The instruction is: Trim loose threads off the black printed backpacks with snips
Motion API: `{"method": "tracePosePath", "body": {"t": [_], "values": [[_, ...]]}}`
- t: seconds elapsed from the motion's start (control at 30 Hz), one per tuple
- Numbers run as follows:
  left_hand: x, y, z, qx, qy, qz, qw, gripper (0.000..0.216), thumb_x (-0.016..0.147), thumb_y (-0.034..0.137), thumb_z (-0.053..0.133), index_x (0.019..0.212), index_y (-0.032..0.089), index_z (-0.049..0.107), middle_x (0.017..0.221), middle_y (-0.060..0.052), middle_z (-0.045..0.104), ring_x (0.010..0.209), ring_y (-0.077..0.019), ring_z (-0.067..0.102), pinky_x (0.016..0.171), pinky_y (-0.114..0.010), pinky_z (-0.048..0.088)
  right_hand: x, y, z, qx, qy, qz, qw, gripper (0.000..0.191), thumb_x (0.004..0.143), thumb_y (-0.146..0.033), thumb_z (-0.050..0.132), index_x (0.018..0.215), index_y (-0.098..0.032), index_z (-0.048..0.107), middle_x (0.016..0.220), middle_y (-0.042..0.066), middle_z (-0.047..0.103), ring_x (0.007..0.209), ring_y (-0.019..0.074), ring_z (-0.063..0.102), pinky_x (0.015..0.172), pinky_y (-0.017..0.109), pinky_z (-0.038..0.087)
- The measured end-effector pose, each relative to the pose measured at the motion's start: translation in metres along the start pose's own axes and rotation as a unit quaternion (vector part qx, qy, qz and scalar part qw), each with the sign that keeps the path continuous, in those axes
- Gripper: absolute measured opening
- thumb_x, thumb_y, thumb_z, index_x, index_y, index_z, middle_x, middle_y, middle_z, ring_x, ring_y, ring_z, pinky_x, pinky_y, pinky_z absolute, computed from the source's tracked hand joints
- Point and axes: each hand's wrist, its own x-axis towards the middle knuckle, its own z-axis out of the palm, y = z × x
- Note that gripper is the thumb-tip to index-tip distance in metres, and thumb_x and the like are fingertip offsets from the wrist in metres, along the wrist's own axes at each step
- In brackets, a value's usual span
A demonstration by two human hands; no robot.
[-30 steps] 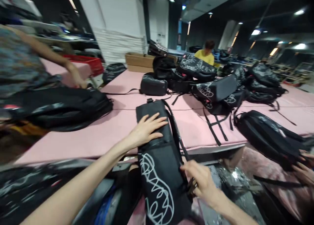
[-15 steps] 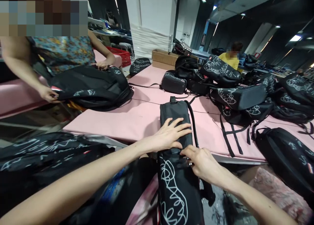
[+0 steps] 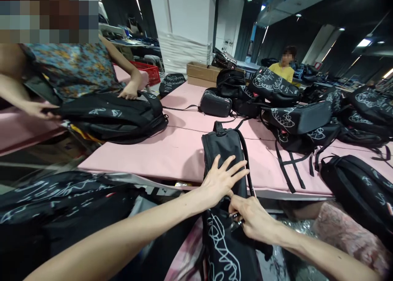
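Backpack (image 3: 224, 149) hangs over near edge of pink table (image 3: 172, 150), long axis near–far. Left hand (image 3: 222, 180) flat on it, fingers spread. Right hand (image 3: 251, 219), just nearer, pinches its right side, likely a zip.

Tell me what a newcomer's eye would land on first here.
First, the black fabric backpack with white scribble print in the middle, hanging over the near edge of the pink table, with the left hand spread flat on it and the right hand pinching it just below. Next, the heap of matching black backpacks at the far right, and a co-worker's hand resting on another black backpack at the left.
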Motion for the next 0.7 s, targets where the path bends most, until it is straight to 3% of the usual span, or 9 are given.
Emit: {"method": "tracePosePath", "body": {"t": [0.13,0.23,0.3,0.37,0.43,0.5,0.6,0.7], "values": [[0.0,0.003,0.005,0.023,0.013,-0.042,0.999,0.063,0.077,0.013,0.058,0.134,0.028,0.035,0.146,-0.004,0.029,0.132,-0.0354,0.023,0.099,-0.064,0.024,-0.004,0.0,0.004,0.093,0.01,-0.011,0.996,0.031,0.055,0.001,0.038,0.077,-0.019,0.047,0.07,-0.004,0.052,0.06,0.0102,0.046,0.054,0.021,0.029],[-0.011,0.001,0.002,-0.034,0.049,-0.026,0.998,0.065,0.076,0.012,0.06,0.134,0.025,0.034,0.145,-0.008,0.031,0.133,-0.0324,0.022,0.103,-0.058,0.024,-0.014,0.005,0.003,0.1,0.011,-0.025,0.995,0.035,0.061,0.001,0.039,0.085,-0.019,0.053,0.079,-0.001,0.055,0.066,0.011,0.051,0.058,0.02,0.034],[-0.027,0.0,0.003,-0.103,0.083,-0.003,0.991,0.053,0.079,0.019,0.059,0.129,0.019,0.04,0.137,-0.011,0.041,0.129,-0.0261,0.031,0.105,-0.048,0.028,-0.026,0.01,0.001,0.085,0.01,-0.026,0.996,0.043,0.063,0.003,0.039,0.096,-0.02,0.055,0.088,0.001,0.056,0.072,0.0112,0.053,0.06,0.02,0.037],[-0.048,0.005,0.008,-0.162,0.091,0.032,0.982,0.034,0.083,0.035,0.055,0.112,0.018,0.053,0.113,-0.01,0.059,0.113,-0.021,0.048,0.103,-0.043,0.03,-0.038,0.017,-0.002,0.063,0.004,-0.015,0.998,0.049,0.066,0.004,0.039,0.104,-0.022,0.055,0.094,0.002,0.056,0.075,0.011,0.055,0.062,0.02,0.038],[-0.067,0.015,0.014,-0.178,0.076,0.049,0.98,0.037,0.078,0.052,0.054,0.092,0.018,0.059,0.089,-0.005,0.064,0.098,-0.0198,0.056,0.105,-0.046,0.025,-0.049,0.023,-0.003,0.045,-0.003,-0.001,0.999,0.051,0.068,0.004,0.04,0.109,-0.023,0.054,0.096,0.002,0.056,0.077,0.0112,0.056,0.063,0.02,0.039],[-0.08,0.028,0.019,-0.164,0.068,0.026,0.984,0.04,0.073,0.057,0.058,0.081,0.017,0.058,0.081,-0.003,0.063,0.097,-0.0202,0.056,0.107,-0.047,0.019,-0.057,0.026,-0.002,0.032,-0.015,0.014,0.999,0.051,0.067,0.004,0.041,0.109,-0.022,0.053,0.095,0.002,0.057,0.079,0.0118,0.056,0.062,0.02,0.038],[-0.084,0.046,0.021,-0.156,0.07,-0.011,0.985,0.028,0.076,0.045,0.061,0.076,0.017,0.056,0.079,-0.001,0.063,0.101,-0.018,0.054,0.109,-0.042,0.014,-0.065,0.029,0.003,0.011,-0.017,0.031,0.999,0.046,0.065,0.004,0.041,0.103,-0.022,0.052,0.093,0.001,0.057,0.078,0.0123,0.055,0.058,0.021,0.035],[-0.084,0.056,0.023,-0.164,0.08,0.005,0.983,0.015,0.084,0.025,0.053,0.072,0.018,0.055,0.077,0.002,0.063,0.106,-0.0146,0.053,0.11,-0.037,0.009,-0.072,0.031,0.015,-0.024,-0.003,0.021,0.999,0.041,0.066,0.004,0.039,0.097,-0.02,0.051,0.087,0.001,0.054,0.069,0.0111,0.052,0.054,0.021,0.033]]}}
